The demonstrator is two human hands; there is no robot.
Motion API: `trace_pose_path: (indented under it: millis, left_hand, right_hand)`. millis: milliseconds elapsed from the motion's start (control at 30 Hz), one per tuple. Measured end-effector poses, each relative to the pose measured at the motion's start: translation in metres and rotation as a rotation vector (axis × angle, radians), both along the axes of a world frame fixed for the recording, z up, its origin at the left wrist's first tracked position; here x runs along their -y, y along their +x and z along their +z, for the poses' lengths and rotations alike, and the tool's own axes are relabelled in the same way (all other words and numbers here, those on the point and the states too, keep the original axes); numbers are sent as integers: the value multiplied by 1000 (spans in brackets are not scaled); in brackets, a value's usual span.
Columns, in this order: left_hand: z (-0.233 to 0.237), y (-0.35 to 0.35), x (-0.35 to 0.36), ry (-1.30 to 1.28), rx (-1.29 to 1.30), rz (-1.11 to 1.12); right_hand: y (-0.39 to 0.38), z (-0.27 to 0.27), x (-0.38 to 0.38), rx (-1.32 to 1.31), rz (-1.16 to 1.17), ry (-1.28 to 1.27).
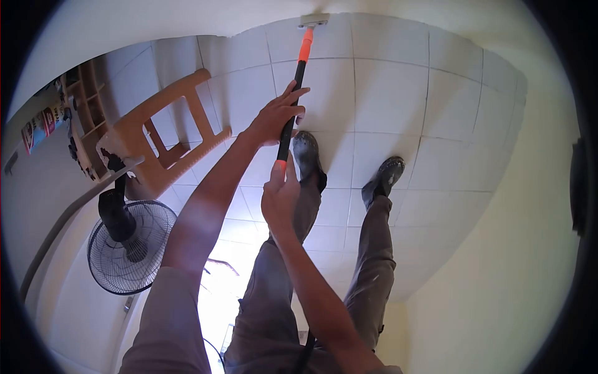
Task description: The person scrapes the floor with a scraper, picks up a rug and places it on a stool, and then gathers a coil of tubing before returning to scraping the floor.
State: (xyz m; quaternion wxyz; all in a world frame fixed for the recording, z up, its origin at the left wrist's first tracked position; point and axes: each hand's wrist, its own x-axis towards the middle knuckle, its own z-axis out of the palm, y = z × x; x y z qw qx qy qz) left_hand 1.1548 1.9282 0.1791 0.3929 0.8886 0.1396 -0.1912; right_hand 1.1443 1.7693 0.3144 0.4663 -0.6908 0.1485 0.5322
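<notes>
A long-handled scraper (298,78) with a black shaft and orange sections slants up and away from me. Its flat grey head (313,22) is at the far edge of the tiled floor, where the pale wall begins. Farther up the shaft, my left hand (277,120) holds the black part, some fingers loosely stretched across it. My right hand (280,201) is closed around the lower end by the orange section. My shoes stand on the tiles just beyond, to the right of the shaft.
Left of me is a brown plastic stool (173,134) on its side. Near it stands a black fan (132,246) with a wire cage. Wooden shelving (85,115) holding small items is farther left. Pale walls (498,268) curve round the floor (389,93).
</notes>
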Motion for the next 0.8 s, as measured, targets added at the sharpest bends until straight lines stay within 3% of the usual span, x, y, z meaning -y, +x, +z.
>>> trace_pose_path:
  millis: [167,267,467,500,600,700,800]
  left_hand:
    - [2,-14,13,0,-25,15]
    - [3,-13,12,6,-23,25]
    - [1,-11,5,59,1,-17]
    - [3,-20,18,43,17,-13]
    - [12,-54,73,-56,-18,54]
    - [30,-62,105,-92,-105,124]
    - [17,-57,99,-95,-49,154]
  right_hand:
    - [-22,-22,1,197,67,-17]
    - [-17,-9,1,61,21,-10]
    - [-28,-16,2,68,16,-49]
    - [-34,-12,14,-59,-48,-80]
    - [-50,12,60,-61,-65,-91]
    - [-57,22,83,40,-42,-97]
    - [-46,9,79,171,79,-70]
